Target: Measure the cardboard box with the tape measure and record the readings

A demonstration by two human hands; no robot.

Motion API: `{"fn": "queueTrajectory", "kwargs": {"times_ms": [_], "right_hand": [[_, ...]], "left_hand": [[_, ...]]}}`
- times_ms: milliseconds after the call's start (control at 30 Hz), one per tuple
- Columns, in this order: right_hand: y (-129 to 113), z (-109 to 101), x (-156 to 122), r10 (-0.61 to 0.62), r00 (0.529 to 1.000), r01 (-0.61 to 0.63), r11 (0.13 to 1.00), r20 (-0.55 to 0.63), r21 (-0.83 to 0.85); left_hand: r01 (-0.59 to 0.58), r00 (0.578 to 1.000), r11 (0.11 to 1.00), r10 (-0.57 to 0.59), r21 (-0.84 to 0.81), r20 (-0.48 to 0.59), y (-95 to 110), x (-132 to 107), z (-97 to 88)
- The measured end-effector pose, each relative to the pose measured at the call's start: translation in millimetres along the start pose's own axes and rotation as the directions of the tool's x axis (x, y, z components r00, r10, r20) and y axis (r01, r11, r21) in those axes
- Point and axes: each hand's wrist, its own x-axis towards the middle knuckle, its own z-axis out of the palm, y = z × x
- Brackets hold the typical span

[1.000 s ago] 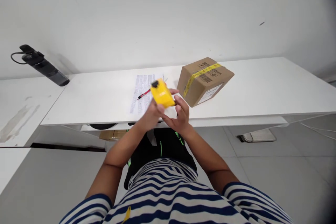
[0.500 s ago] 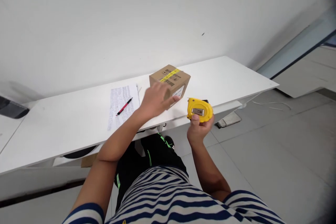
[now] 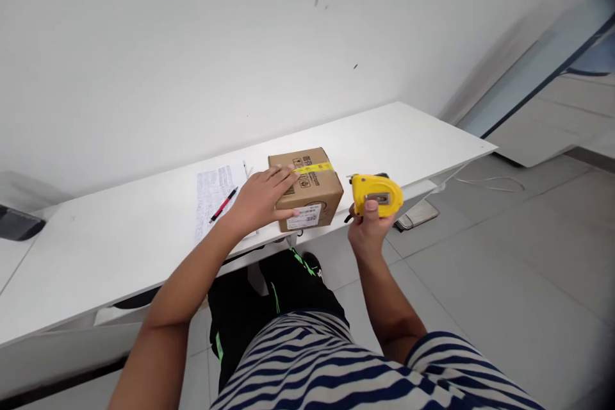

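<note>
A small brown cardboard box (image 3: 314, 191) with yellow tape across its top and a white label sits at the front edge of the white table. My left hand (image 3: 259, 200) grips its left side, fingers over the top and thumb against the front face. To the right of the box, my right hand (image 3: 371, 234) holds a yellow tape measure (image 3: 393, 191) up, thumb on its metal clip. Only a short tip of the blade shows at the case's mouth, near the box but apart from it.
Left of the box, a red and black pen (image 3: 223, 205) lies on a handwritten sheet of paper (image 3: 205, 195). A dark object (image 3: 19, 223) is at the far left. The white table (image 3: 120, 230) runs along the wall, with a grey tiled floor in front.
My left hand has come onto the box, which has turned and shifted toward the table's front edge. The tape measure in my right hand has moved slightly right.
</note>
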Motion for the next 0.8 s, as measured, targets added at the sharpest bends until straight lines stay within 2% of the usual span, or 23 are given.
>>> {"fn": "queueTrajectory", "kwargs": {"times_ms": [67,100,167,200,233,300,333,367,433,533,600,667,733,800], "right_hand": [[-9.7,-3.3,14.4,-0.069,0.993,0.063,0.996,0.094,0.057],[-17.2,-3.5,20.2,-0.102,0.972,0.093,0.994,0.212,0.052],[-36.1,0.8,27.1,-0.193,0.876,0.202,0.979,0.442,0.026],[-46.4,5.4,28.1,-0.236,0.81,0.268,0.963,0.537,0.018],[-56.7,11.3,27.6,-0.265,0.735,0.329,0.944,0.624,0.014],[-75.1,24.7,24.2,-0.258,0.596,0.402,0.915,0.761,-0.005],[-82.5,30.6,22.2,-0.225,0.549,0.412,0.911,0.805,-0.026],[-88.5,34.9,20.6,-0.189,0.523,0.41,0.911,0.831,-0.051],[-96.0,36.4,19.4,-0.147,0.53,0.4,0.912,0.835,-0.094],[-95.9,19.5,24.8,-0.174,0.575,0.449,0.884,0.8,-0.13],[-89.6,0.4,33.9,-0.228,0.647,0.502,0.846,0.728,-0.181],[-80.6,-19.3,47.9,-0.256,0.753,0.503,0.818,0.607,-0.28],[-71.5,-36.4,64.8,-0.238,0.843,0.45,0.804,0.483,-0.388],[-64.5,-49.7,80.7,-0.198,0.892,0.388,0.799,0.407,-0.46]], "left_hand": [[0.023,0.997,0.998,-0.028,-0.062,-0.077,0.3,-20.2,-9.3],[0.05,0.987,0.991,-0.068,-0.124,-0.143,3.4,-28.8,-13.8],[0.098,0.949,0.937,-0.189,-0.337,-0.251,14.5,-42.6,-22.1],[0.102,0.934,0.876,-0.247,-0.47,-0.257,21.2,-47.7,-25.7],[0.098,0.932,0.797,-0.283,-0.596,-0.224,27.9,-51.5,-28.9],[0.092,0.954,0.624,-0.278,-0.776,-0.11,38.7,-55.9,-33.5],[0.095,0.966,0.562,-0.25,-0.822,-0.059,42.2,-56.8,-35.0],[0.101,0.973,0.527,-0.229,-0.844,-0.027,44.2,-57.0,-36.0],[0.118,0.973,0.524,-0.231,-0.844,-0.008,43.8,-56.0,-37.7],[0.157,0.962,0.556,-0.274,-0.816,-0.001,29.8,-49.4,-42.2],[0.186,0.945,0.529,-0.326,-0.828,0.004,10.0,-39.7,-46.4],[0.194,0.92,0.45,-0.393,-0.872,0.002,-15.6,-25.5,-48.4],[0.19,0.897,0.323,-0.44,-0.927,0.03,-40.8,-9.3,-45.1],[0.212,0.877,0.25,-0.476,-0.945,0.071,-59.0,5.5,-35.8]]}}
